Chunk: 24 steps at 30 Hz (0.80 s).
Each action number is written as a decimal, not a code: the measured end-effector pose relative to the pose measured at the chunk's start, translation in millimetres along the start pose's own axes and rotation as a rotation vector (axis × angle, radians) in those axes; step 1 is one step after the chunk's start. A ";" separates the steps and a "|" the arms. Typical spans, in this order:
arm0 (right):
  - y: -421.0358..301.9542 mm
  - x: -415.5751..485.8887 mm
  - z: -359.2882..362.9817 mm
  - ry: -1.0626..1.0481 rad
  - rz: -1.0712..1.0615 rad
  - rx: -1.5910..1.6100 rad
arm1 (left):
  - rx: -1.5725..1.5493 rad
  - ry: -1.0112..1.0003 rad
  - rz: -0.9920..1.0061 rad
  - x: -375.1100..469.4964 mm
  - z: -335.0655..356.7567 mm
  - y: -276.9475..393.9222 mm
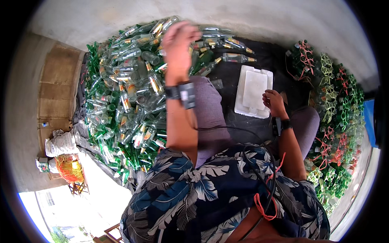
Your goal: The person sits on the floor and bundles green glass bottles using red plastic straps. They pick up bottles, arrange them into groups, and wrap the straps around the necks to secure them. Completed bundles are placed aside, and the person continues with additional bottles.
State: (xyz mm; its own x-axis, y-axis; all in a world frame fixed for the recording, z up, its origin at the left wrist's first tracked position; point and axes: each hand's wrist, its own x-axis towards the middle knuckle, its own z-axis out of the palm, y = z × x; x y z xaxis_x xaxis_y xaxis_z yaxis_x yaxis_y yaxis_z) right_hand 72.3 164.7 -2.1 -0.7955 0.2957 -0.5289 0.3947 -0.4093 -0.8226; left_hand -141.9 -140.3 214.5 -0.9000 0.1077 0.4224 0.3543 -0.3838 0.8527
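My left hand (pixel 180 36) is blurred, stretched over the far part of a large heap of glass bottles (pixel 126 70). Whether its fingers hold anything cannot be made out. The bottles are clear and green, many bearing labels and gold neck foil. My right hand (pixel 274 102) hovers at the right edge of a white foam box lid (pixel 255 88), its fingers loosely bent and nothing visible in them. This lid lies on a black ground sheet (pixel 225 73) between my knees. A clear bottle (pixel 238 57) lies on its side just beyond the lid.
Bundles of bottles tied with red, yellow and green cord (pixel 328 88) stand along the right wall. A black cable (pixel 225 127) crosses my lap. At left are cardboard sheets (pixel 56 82), a white sack (pixel 62 143) and a tangle of orange and yellow cord (pixel 70 168).
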 end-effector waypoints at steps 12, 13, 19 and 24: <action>-9.3 -12.0 1.6 -0.106 0.006 -0.115 | 1.805 -0.947 -0.666 -341.7 -343.7 -94.4; -8.2 -10.2 0.0 -0.140 -0.010 -0.144 | 1.823 -1.097 -0.899 -380.8 -344.9 -113.6; 7.9 1.1 -19.3 -0.135 0.047 -0.086 | 1.207 -0.512 -1.145 -571.9 -320.0 -154.1; 23.5 15.0 -54.8 -0.398 -0.266 -0.625 | 1.349 -0.569 -0.994 -590.3 -291.8 -162.0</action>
State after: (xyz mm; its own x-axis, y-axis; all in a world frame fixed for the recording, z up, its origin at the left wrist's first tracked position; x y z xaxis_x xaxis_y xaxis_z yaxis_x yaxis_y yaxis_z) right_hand 94.8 206.8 -40.9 -0.9577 -0.0640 -0.2806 0.2597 0.2284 -0.9383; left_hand 257.8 -409.3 -262.7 -0.7980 0.1963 -0.5698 -0.0131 0.9396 0.3421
